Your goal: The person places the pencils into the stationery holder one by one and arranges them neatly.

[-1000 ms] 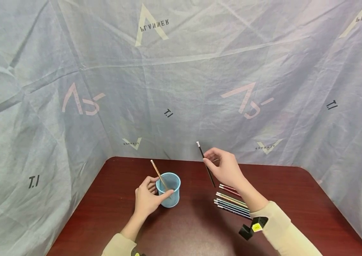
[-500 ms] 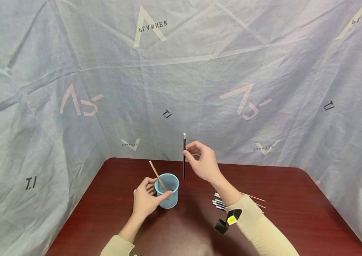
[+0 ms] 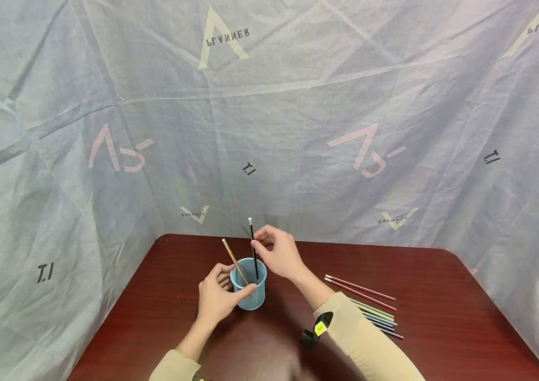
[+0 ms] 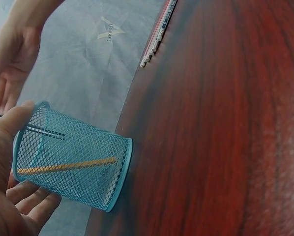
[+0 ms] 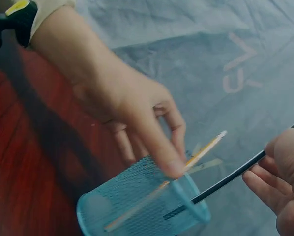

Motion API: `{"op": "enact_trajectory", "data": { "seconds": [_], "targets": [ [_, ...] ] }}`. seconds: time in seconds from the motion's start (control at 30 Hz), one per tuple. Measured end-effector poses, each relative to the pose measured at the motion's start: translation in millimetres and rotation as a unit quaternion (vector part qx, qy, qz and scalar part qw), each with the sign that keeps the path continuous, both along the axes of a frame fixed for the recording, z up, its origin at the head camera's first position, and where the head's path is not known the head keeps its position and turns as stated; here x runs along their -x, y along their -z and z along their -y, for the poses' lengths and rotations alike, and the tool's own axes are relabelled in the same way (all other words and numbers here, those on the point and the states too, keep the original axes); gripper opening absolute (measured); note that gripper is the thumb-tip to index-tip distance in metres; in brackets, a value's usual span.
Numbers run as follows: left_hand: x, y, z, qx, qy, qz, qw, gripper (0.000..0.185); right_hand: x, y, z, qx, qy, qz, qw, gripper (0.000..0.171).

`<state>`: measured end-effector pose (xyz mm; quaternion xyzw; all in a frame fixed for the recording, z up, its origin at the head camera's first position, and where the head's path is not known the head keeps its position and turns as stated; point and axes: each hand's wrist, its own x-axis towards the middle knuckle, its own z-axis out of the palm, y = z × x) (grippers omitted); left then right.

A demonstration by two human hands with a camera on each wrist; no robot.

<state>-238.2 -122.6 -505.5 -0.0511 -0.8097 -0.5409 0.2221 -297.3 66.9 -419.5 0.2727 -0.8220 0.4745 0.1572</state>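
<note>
My left hand point(image 3: 222, 293) grips the light-blue mesh pencil cup point(image 4: 83, 157) by its rim, thumb on the near side and fingers around the left. The cup stands upright on the table. A yellowish pencil point(image 5: 206, 150) with a white eraser leans inside it. Above the cup, my right hand point(image 3: 279, 251) pinches a black pencil point(image 3: 253, 248) between thumb and fingers, its eraser end up. The lower end of that pencil is inside the cup's mouth; the left wrist view shows it through the mesh, above the cup's bottom.
Several colored pencils point(image 3: 362, 292), red, green and blue among them, lie side by side on the dark red table point(image 3: 441, 317), right of the cup. My right forearm covers part of them. A grey printed cloth point(image 3: 288, 132) hangs behind and beside the table.
My right hand has carried the black pencil leftward from above the loose pencils, turned it near upright, and lowered its end into the cup. My left hand stays on the cup.
</note>
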Motion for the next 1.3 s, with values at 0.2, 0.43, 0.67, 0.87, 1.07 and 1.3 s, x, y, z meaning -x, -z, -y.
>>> {"op": "enact_trajectory", "data": {
  "seconds": [0.2,0.43,0.67,0.87,1.07,1.3],
  "targets": [
    [-0.9,-0.5,0,-0.001,0.001,0.003,1.0000,0.062,2.9,18.1,10,-0.068,0.002,-0.003,0.998,0.007],
    [-0.6,-1.1,1,-0.004,0.010,0.014,0.9999,0.062,4.5,26.4,20,-0.115,0.013,-0.005,0.993,0.009],
    [-0.8,-1.0,1,-0.012,0.018,0.012,0.9997,0.062,5.9,31.0,28,-0.153,0.025,-0.007,0.988,0.007],
    [-1.2,-1.1,1,-0.015,0.021,0.012,0.9996,0.062,6.5,30.8,31,-0.154,0.022,-0.008,0.988,0.007],
    [-0.8,-1.2,1,-0.014,0.022,0.011,0.9996,0.062,6.8,30.1,33,-0.160,0.019,-0.007,0.987,0.006],
    [-1.3,-0.1,1,-0.012,0.018,0.010,0.9997,0.062,5.6,30.3,34,-0.164,0.021,0.006,0.986,0.008]
  ]
}}
